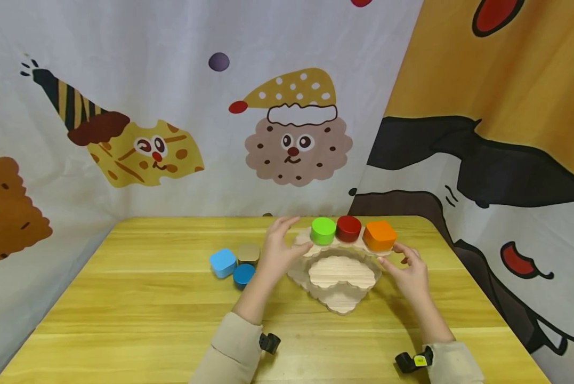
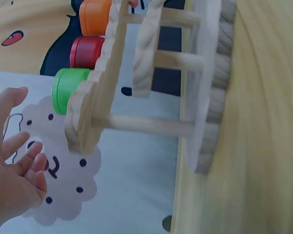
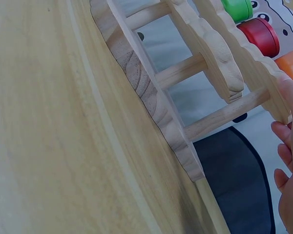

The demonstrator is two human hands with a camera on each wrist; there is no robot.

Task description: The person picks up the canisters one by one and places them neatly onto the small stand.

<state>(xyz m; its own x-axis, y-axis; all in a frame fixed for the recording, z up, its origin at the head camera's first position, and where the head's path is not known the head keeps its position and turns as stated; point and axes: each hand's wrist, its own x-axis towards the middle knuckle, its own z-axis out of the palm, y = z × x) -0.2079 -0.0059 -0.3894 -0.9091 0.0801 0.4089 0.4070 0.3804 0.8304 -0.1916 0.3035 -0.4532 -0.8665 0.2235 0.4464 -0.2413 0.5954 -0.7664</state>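
The desk (image 1: pixel 171 320) carries a wooden stand (image 1: pixel 342 271). The left hand (image 1: pixel 278 253) is apart from it, fingers spread; the right hand (image 1: pixel 411 273) pinches the end of its upper shelf (image 2: pixel 107 78). Best is to hold this shelf level, so the orange block (image 1: pixel 380 235), green block (image 1: pixel 323 230) and red block (image 1: pixel 348 228) do not slide. The yellow label (image 1: pixel 419 361) near the right cuff (image 1: pixel 452 362) is unreadable.
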